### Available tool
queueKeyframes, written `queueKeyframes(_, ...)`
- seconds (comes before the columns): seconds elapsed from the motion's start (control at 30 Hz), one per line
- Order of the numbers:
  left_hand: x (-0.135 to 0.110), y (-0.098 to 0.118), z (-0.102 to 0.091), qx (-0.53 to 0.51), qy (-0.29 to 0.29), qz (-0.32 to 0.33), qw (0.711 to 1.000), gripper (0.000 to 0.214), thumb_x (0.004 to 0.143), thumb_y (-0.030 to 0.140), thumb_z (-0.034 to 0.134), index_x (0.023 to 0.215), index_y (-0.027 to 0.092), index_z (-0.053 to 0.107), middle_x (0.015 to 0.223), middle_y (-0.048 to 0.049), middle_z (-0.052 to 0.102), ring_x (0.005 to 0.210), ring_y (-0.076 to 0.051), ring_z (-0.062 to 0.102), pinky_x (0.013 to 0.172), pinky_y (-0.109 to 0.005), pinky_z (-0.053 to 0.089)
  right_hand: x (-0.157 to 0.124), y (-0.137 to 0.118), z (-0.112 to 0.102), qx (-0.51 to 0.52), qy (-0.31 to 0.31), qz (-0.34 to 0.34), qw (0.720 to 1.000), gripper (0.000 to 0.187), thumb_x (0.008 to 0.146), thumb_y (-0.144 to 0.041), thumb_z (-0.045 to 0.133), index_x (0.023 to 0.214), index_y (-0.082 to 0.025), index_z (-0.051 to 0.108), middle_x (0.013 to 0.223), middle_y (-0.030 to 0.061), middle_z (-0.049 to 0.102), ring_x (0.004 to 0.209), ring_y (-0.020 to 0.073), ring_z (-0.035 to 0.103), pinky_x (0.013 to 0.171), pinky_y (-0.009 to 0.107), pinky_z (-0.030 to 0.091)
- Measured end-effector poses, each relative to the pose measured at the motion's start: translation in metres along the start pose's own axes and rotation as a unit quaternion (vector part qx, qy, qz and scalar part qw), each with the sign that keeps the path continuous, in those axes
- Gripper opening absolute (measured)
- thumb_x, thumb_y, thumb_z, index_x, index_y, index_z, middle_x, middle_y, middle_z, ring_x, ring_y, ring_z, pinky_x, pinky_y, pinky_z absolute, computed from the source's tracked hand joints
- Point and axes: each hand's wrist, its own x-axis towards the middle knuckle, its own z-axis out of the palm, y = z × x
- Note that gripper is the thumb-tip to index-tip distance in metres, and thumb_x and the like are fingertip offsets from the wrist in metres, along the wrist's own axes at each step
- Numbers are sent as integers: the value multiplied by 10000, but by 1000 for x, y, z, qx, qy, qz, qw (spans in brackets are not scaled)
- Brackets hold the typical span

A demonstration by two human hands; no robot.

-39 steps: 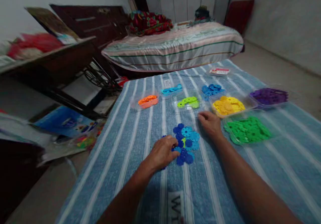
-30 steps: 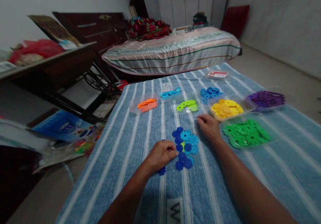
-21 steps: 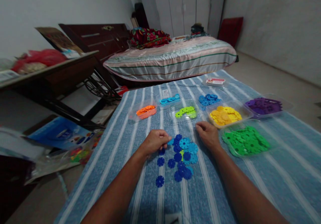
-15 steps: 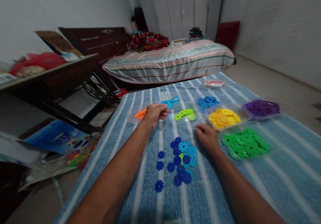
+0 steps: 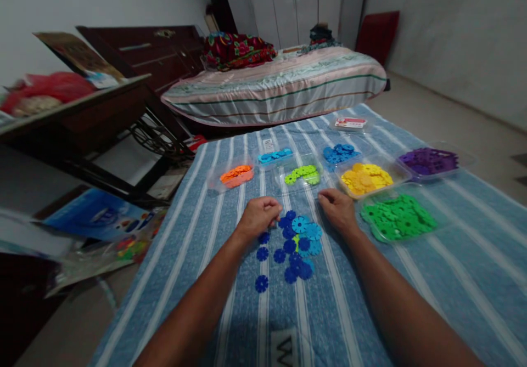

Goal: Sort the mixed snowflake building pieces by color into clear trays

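My left hand [image 5: 260,214] hovers at the upper left edge of a loose pile of flower-shaped plastic discs, its fingers curled together; whatever may be in them is hidden. In the pile, dark blue discs [image 5: 294,260] mix with light blue discs [image 5: 313,231] and a bit of yellow-green. A few single dark blue discs [image 5: 262,283] lie to the left on the striped cloth. My right hand [image 5: 338,209] rests closed on the cloth right of the pile, with nothing visible in it. Beyond my hands stands a clear tub of yellow-green discs [image 5: 304,174].
Clear tubs hold orange discs [image 5: 237,175], light blue discs [image 5: 275,155], blue discs [image 5: 340,154], yellow discs [image 5: 366,179], purple discs [image 5: 428,161] and green discs [image 5: 398,217]. A labelled clear box [image 5: 350,123] sits at the far edge. A bed [image 5: 272,90] stands behind.
My left hand has come back from beside the light blue and orange tubs to the upper left of the pile. My right hand stays in place; the view has tilted slightly.
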Motion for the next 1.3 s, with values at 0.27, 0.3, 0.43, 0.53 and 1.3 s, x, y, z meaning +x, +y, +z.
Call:
queueKeyframes(0.27,-61,-24,17,111,-120,17,986,162,759,320,583,715,167,615,530,50,486,500,-93,443,514,-223,333,0,1,-1,-3,2,-2,1000,313,781,-385,478,791,-190,722,798,51,719,746,205,636,737,313,475)
queueKeyframes(0.3,-66,-23,19,128,-119,26,984,154,771,308,575,717,169,614,541,48,487,508,-93,446,524,-225,336,0,1,-1,0,2,-2,1000,315,782,-387,478,790,-188,723,797,53,719,749,207,637,738,314,476)
queueKeyframes(0.43,-79,-19,33,221,-95,81,967,127,780,286,601,715,178,620,645,16,559,601,-119,515,592,-244,372,0,1,-2,2,-1,-2,1000,312,785,-382,478,796,-190,724,801,52,719,753,209,639,736,315,476)
queueKeyframes(0.53,-84,-21,42,288,-84,132,945,125,768,301,651,798,180,666,763,-21,608,717,-158,562,673,-274,407,0,1,-2,-1,1,-2,1000,306,784,-371,477,794,-191,725,804,50,718,757,207,637,741,313,476)
queueKeyframes(1.3,-89,-23,50,377,-122,145,907,182,846,291,582,965,196,681,848,-57,618,800,-195,575,719,-304,431,0,0,-3,0,-1,-3,1000,293,778,-360,485,790,-197,728,786,43,716,744,202,634,733,310,475)
